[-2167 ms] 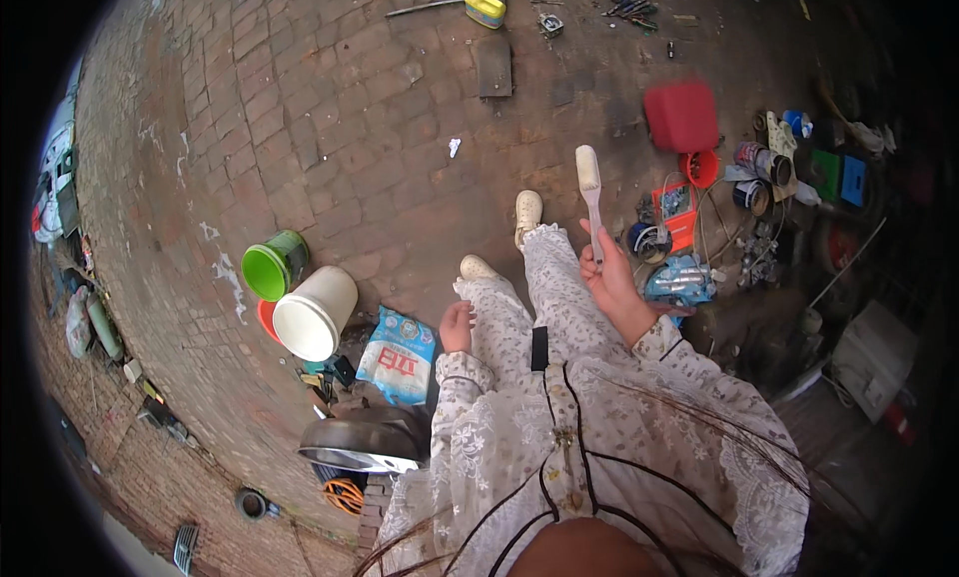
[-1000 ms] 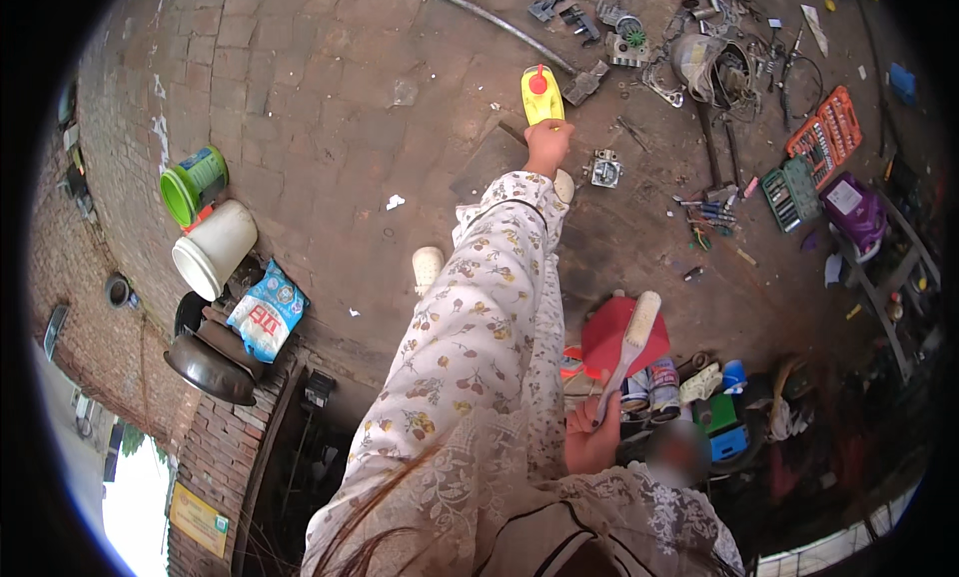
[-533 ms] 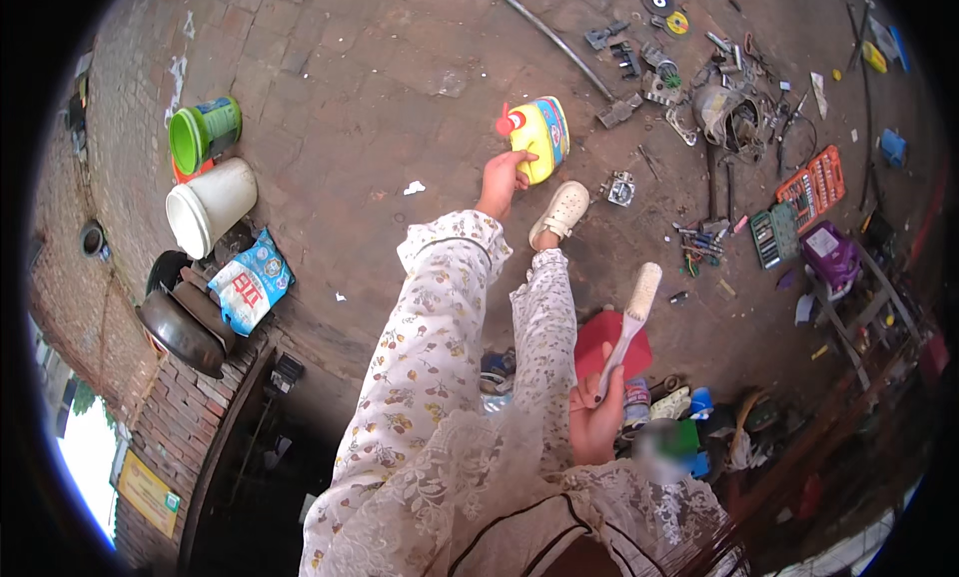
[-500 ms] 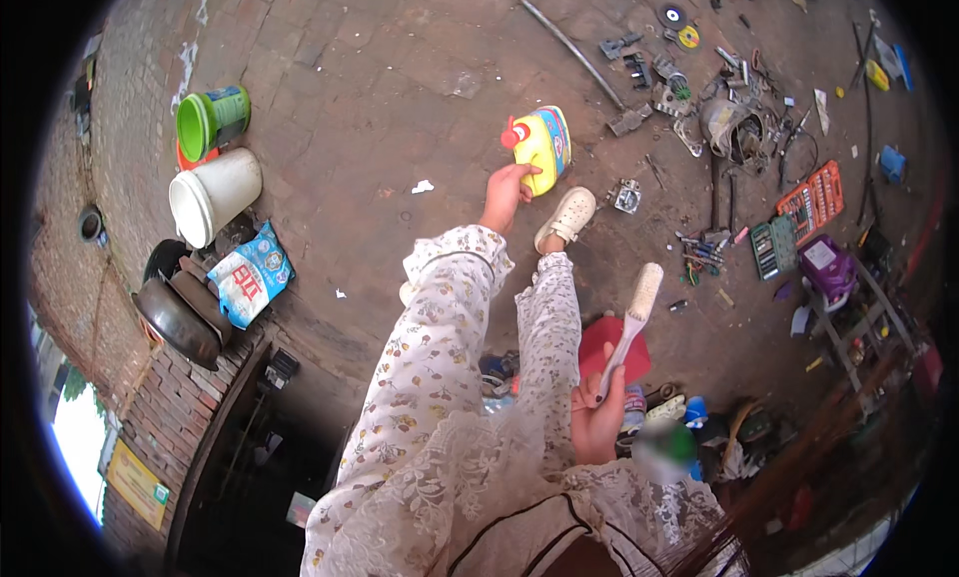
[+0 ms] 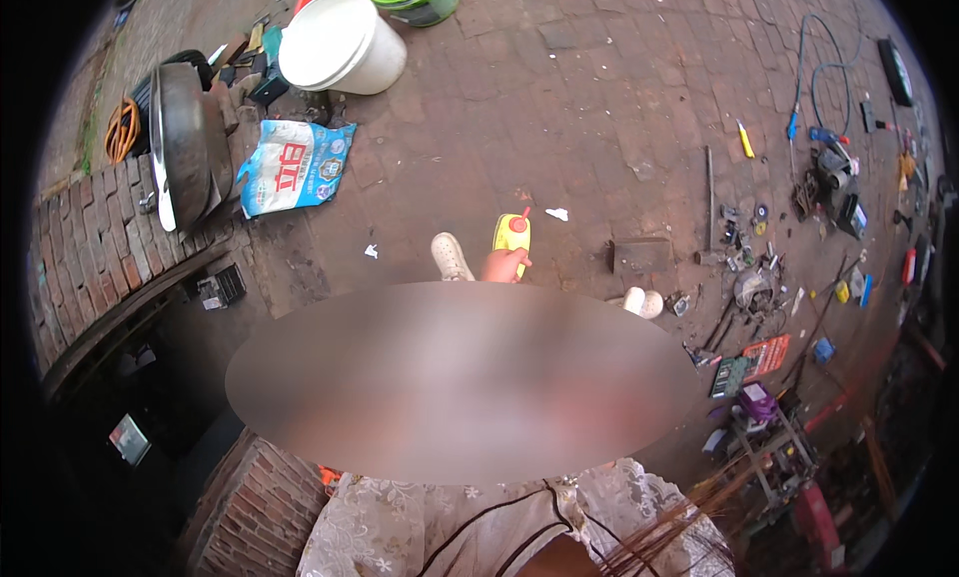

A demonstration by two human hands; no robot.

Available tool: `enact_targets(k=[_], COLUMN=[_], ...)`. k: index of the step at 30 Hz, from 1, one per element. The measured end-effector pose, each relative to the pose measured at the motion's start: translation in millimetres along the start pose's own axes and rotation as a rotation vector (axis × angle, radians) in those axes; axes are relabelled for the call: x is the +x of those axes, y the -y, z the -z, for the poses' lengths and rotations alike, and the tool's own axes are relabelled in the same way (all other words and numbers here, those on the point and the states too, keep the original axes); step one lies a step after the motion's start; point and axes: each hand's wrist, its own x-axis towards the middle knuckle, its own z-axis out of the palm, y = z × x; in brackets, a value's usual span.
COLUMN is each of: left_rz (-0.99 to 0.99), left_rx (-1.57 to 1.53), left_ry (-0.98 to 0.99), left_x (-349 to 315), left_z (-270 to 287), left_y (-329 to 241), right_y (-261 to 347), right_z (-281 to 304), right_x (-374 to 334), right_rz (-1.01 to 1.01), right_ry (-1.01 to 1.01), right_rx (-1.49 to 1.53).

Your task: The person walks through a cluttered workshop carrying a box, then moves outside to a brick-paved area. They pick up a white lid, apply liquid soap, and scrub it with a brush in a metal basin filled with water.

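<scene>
My left hand (image 5: 502, 266) is closed around a yellow plastic jug (image 5: 512, 235) with a red cap, at the middle of the view. The jug is close to the ground, just beyond the large blurred patch. That patch hides my forearms and legs. My right hand does not show, nor does the brush seen earlier. A cream clog (image 5: 452, 255) on one foot stands left of the jug; the other clog (image 5: 642, 302) is to the right.
A white bucket (image 5: 355, 52), a green bucket (image 5: 425, 2) and a blue-white bag (image 5: 297, 167) lie at far left, beside a dark metal basin (image 5: 190, 142). A metal block (image 5: 641, 256), scattered parts, a socket set (image 5: 767, 354) and a purple machine (image 5: 757, 401) are on the right.
The view has swung round, and the buckets and bag now appear farther up and right. My left hand still grips the jug. My right hand with the brush has gone out of sight.
</scene>
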Motion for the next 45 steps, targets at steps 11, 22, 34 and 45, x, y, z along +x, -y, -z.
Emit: enact_targets(k=[11, 22, 34, 45], left_rz=[-0.059, -0.246, -0.133, 0.065], left_rx=[0.190, 0.489, -0.131, -0.615], left_ry=[-0.306, -0.463, -0.619, -0.834], left_x=[128, 202, 236, 264], left_z=[261, 375, 374, 349], left_y=[47, 17, 6, 1], right_y=[-223, -318, -330, -352], right_z=[-113, 4, 49, 53], right_x=[125, 356, 438, 461], right_rz=[-0.232, -0.404, -0.555, -0.705], right_ry=[-0.487, -0.206, -0.095, -0.125], right_rx=[-1.096, -1.496, -1.657, -1.609])
